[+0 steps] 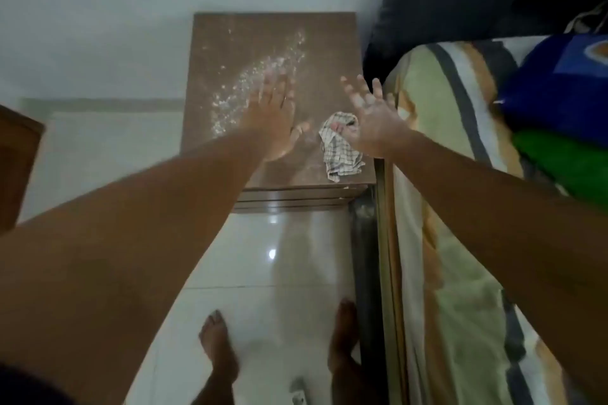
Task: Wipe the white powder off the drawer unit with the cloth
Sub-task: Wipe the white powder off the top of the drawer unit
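I had both hands raised over the brown drawer unit (230,43), which sat in the upper middle of the frame against the pale wall, and neither hand held anything. The left hand (274,115) was flat and edge-on, fingers together, pointing toward the top of the frame; the right hand (371,122) was spread wide, palm turned inward and dusted white. A clear gap lay between them.

The white powder (253,82) ran in a slanted streak across the unit's top, from low and left of the left hand up toward the upper right, ending near the far right part of the top. The left fingertips overlapped the middle of that streak in the picture; whether they touched the surface I could not tell, as the hand was blurred.

The checked cloth (340,148) lay crumpled at the near right corner of the unit, just below and left of the right hand, with the right thumb seeming to overlap its upper edge. Its long axis ran roughly from the top of the frame toward the bottom. I judged the right hand much the nearer to it, so a pick-up would fall to that hand, followed by a sweep up and left along the streak.

To the right lay a bed with a patterned sheet (437,148).
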